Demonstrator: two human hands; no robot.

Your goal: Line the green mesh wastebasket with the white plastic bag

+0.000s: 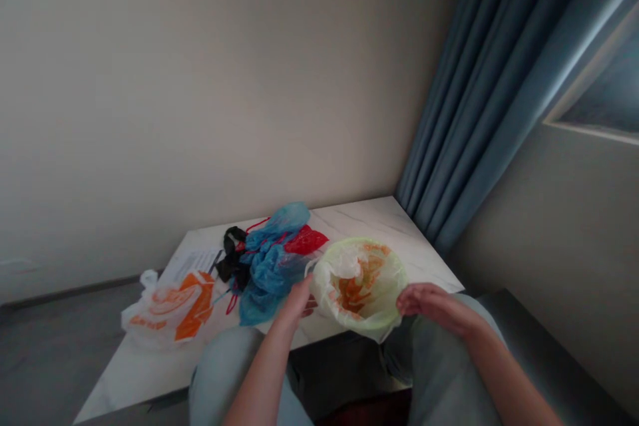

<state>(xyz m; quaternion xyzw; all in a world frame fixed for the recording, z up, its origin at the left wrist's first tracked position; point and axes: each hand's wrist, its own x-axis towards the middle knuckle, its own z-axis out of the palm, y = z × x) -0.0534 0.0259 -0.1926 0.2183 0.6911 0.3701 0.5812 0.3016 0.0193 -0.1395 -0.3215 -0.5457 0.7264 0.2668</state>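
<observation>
A small round bin (pixel 402 274) with a pale yellow-green rim is tilted, its opening facing me. A white plastic bag with orange print (pixel 327 286) lines it, folded outward over the rim. My left hand (pixel 301 301) is closed at the bin's left side, against the bag's edge near a loose handle loop; some fingertips are hidden. On the opposite side, my right hand (pixel 425 301) pinches the bag at the rim. Part of the bag hangs below the rim at the front.
A white marbled tabletop (pixel 344 213) carries crumpled blue bags (pixel 272 273), a red bag (pixel 305 239), a black bag (pixel 233 256) and a white-and-orange bag (pixel 172 306). Behind stands a plain wall (pixel 224 80). Blue curtains (pixel 479 93) hang at right. My knees (pixel 234 353) are at the table's near edge.
</observation>
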